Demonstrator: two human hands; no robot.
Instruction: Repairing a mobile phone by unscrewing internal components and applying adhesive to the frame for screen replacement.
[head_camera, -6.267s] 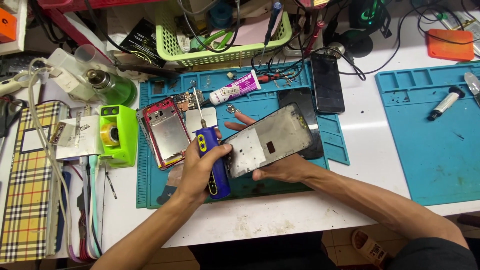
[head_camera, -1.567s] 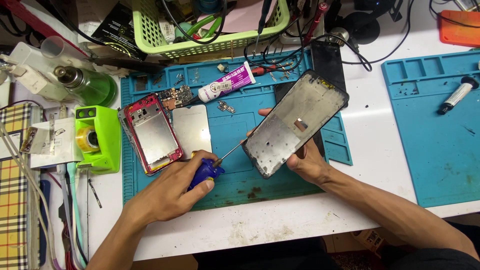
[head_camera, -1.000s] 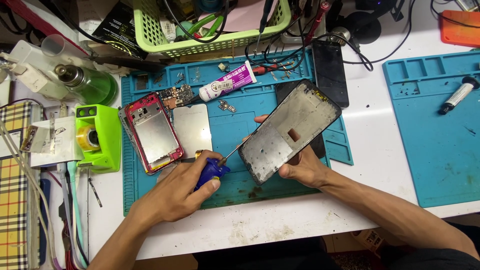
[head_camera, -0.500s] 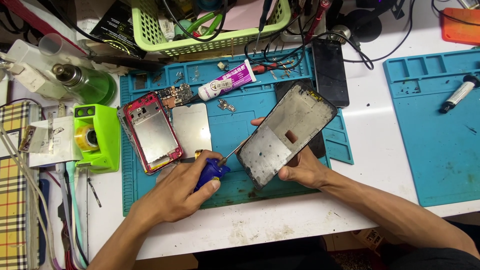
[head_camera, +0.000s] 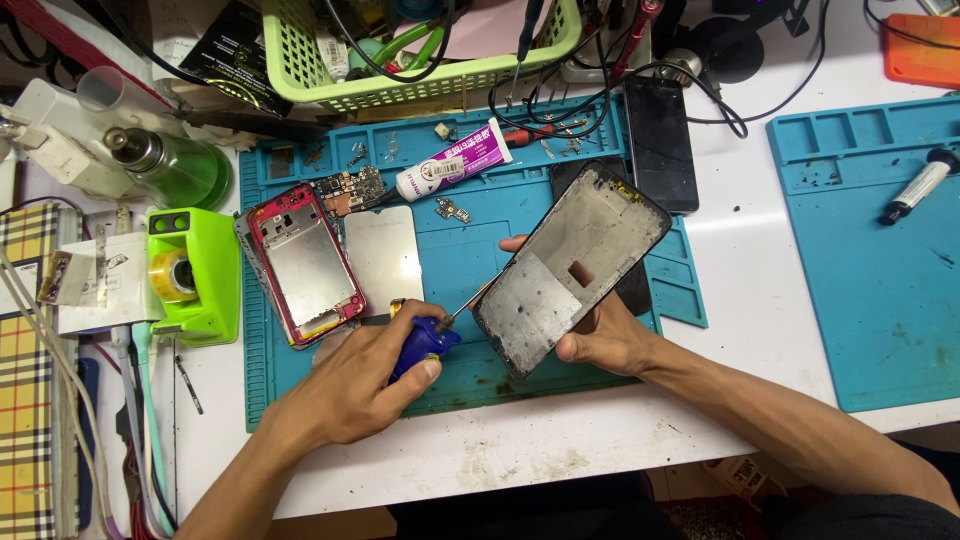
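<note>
1. Nearest the bottom of the frame, both forearms come up from the lower edge onto the white table (head_camera: 560, 460).
2. Left of centre, the left hand (head_camera: 350, 385) is clenched around the blue handle of a screwdriver (head_camera: 425, 340), whose thin shaft points up and right.
3. Just right of it, the right hand (head_camera: 600, 335) grips a phone frame (head_camera: 570, 265) from underneath, with a fingertip showing at its upper left edge. The frame is tilted, its bare inner side facing up, at the centre of the frame above the blue work mat (head_camera: 470, 200).
4. The screwdriver tip sits at the frame's lower left edge; I cannot tell whether it touches. By my reading, the step in hand is working at a point along that edge. The next move calls for holding the frame steady and seating the tip squarely, so it does not slip off.
5. Further up and left, a red phone body (head_camera: 300, 265) lies on the mat, with a grey metal plate (head_camera: 385, 255) just beside it.
6. Above them lie a white glue tube (head_camera: 450, 170) and a black phone (head_camera: 660, 140).
7. At the left stands a green tape dispenser (head_camera: 190, 270); along the top edge sits a green basket (head_camera: 300, 70) of tools.
</note>
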